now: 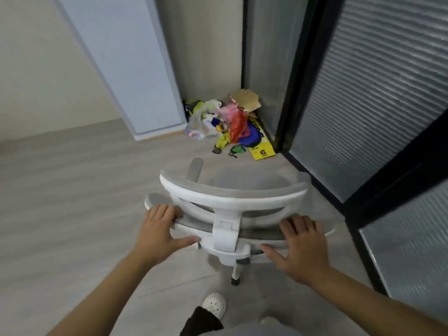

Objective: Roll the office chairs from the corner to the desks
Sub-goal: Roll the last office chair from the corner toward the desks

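The grey floor [72,202] runs to a corner with a pile of trash [225,122]. The chair [230,197] stands near it. The left hand [160,229] and right hand [298,243] hold its backrest, fingers over the top edge. Pushed forward, it could hit the trash.

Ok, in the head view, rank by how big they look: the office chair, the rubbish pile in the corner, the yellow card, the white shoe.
1. office chair, largest, though it is also nearest the camera.
2. rubbish pile, clearly smaller in the frame but farther away.
3. and 4. yellow card and white shoe look alike; the shoe is partly hidden and nearer, so unranked.
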A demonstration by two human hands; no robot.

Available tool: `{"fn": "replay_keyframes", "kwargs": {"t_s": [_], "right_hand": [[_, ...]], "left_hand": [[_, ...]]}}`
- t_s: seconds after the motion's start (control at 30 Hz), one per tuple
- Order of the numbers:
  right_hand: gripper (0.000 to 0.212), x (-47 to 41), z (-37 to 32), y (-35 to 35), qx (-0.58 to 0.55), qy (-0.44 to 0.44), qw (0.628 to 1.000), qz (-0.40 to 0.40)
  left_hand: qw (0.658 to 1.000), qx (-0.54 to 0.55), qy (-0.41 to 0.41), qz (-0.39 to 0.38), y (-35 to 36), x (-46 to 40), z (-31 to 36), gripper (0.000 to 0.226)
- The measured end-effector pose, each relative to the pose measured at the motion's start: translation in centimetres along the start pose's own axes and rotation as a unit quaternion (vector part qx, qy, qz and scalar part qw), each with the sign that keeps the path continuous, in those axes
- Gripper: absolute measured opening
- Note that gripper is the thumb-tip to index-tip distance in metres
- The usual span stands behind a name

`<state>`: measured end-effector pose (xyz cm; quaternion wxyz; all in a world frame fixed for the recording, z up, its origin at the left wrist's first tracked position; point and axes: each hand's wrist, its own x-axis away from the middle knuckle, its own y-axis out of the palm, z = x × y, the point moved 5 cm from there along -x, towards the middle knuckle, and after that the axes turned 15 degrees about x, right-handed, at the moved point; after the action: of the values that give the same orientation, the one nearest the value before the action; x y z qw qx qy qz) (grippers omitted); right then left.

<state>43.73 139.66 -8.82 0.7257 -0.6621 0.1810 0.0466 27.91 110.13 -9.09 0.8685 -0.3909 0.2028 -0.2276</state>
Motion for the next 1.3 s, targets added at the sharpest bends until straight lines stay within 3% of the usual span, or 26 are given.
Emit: {"fn": "replay_keyframes", "kwargs": {"t_s": [0.13,0.27,0.43,0.6,0.77,0.97,1.17,1.3], "right_hand": [[0.061,0.2,-0.1,0.1,-0.042,-0.051,0.994,0.093],[0.041,-1.2,-1.0,0.6,-0.100,-0.096,0.982,0.129],[0.023,-5.5,-4.5,1.7,-0.174,-0.162,0.962,0.133],[0.030,-8.8,-12.1,3.0,-0.177,-0.228,0.955,0.060],[0.029,-11.4,-23.3,3.6,-0.199,-0.295,0.934,-0.014],[0.018,-13.4,-39.1,2.6,-0.215,-0.436,0.873,-0.034],[0.035,-12.8,-57.5,1.1,-0.227,-0.525,0.818,-0.054],[0.015,-10.1,-68.8,0.1,-0.240,-0.544,0.803,-0.041]], "left_hand": [[0.996,-0.016,-0.071,0.048,0.0,5.9,1.9,0.061],[0.983,-0.041,-0.146,0.100,0.2,12.4,3.8,0.055],[0.961,-0.064,-0.197,0.184,1.0,19.0,5.0,0.054],[0.936,-0.096,-0.215,0.261,1.2,24.1,4.8,0.045],[0.889,-0.151,-0.260,0.345,-1.0,28.6,2.1,0.044],[0.833,-0.170,-0.339,0.403,-7.5,36.5,-4.0,0.053],[0.757,-0.129,-0.458,0.447,-15.1,46.7,-10.3,0.062],[0.722,-0.113,-0.526,0.435,-19.8,52.9,-14.5,0.067]]}}
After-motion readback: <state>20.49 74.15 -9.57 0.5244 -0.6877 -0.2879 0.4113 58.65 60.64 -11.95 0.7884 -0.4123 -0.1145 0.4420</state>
